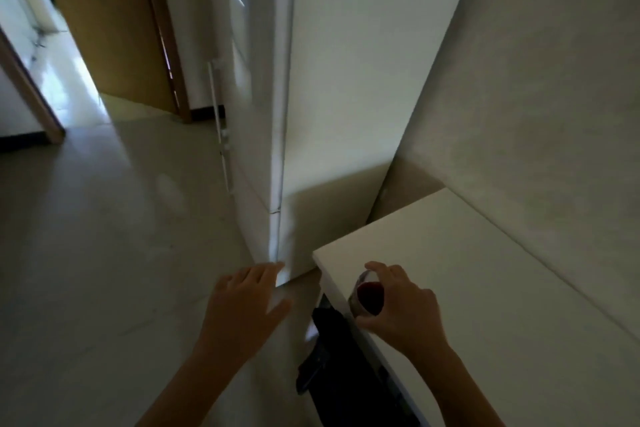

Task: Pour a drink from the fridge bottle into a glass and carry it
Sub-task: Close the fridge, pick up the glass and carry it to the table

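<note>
A clear glass (367, 293) holding dark red drink stands at the near left corner of a white counter (485, 281). My right hand (403, 308) is wrapped around the glass from the right, fingers over its rim and thumb under its base. My left hand (247, 295) hovers with fingers spread and nothing in it, just below the bottom corner of the tall white fridge (311, 97). The fridge door is closed, with its long handle (218, 125) on the left face. No bottle is in view.
A dark cloth (329, 350) hangs below the counter's edge. Pale floor (104, 236) stretches to the left toward an open wooden door (114, 21) and a bright room beyond. A grey wall (536, 97) runs behind the counter.
</note>
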Motion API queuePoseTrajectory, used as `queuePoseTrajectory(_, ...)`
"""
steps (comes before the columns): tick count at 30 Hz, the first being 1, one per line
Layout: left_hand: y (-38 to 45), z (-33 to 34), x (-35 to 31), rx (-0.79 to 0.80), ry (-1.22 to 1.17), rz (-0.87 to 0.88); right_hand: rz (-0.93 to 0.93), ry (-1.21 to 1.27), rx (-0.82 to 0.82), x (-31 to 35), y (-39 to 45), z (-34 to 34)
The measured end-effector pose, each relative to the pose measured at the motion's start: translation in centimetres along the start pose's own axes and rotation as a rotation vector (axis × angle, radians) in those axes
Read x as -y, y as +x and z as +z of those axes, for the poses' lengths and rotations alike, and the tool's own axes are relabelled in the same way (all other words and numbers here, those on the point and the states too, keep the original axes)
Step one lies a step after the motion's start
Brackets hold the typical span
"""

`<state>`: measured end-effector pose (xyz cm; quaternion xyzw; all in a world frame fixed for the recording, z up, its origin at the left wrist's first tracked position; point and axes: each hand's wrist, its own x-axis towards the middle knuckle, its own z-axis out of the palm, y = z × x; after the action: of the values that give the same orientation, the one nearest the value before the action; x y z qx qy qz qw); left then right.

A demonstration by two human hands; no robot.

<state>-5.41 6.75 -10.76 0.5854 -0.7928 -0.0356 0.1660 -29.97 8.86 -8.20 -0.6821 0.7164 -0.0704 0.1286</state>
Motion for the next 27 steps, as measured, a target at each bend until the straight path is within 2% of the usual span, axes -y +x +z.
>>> queuePoseTrajectory(10, -6.0, -8.9, 18.1, -0.13, 0.124, -0.342, -0.42, 0.026, 0.021, 23.1, 5.5, 2.0)
queuePoseTrajectory(20, -14.3, -13.3, 30.3, -0.213, 0.236, -0.721, -0.814, -0.051, 0.152, 41.9, 9.0, 6.0)
queuePoseTrajectory(27, -15.8, -14.8, 37.9, -0.201, 0.296, -0.967, -1.05, -0.013, 0.27, 53.5, 13.1, 8.7)
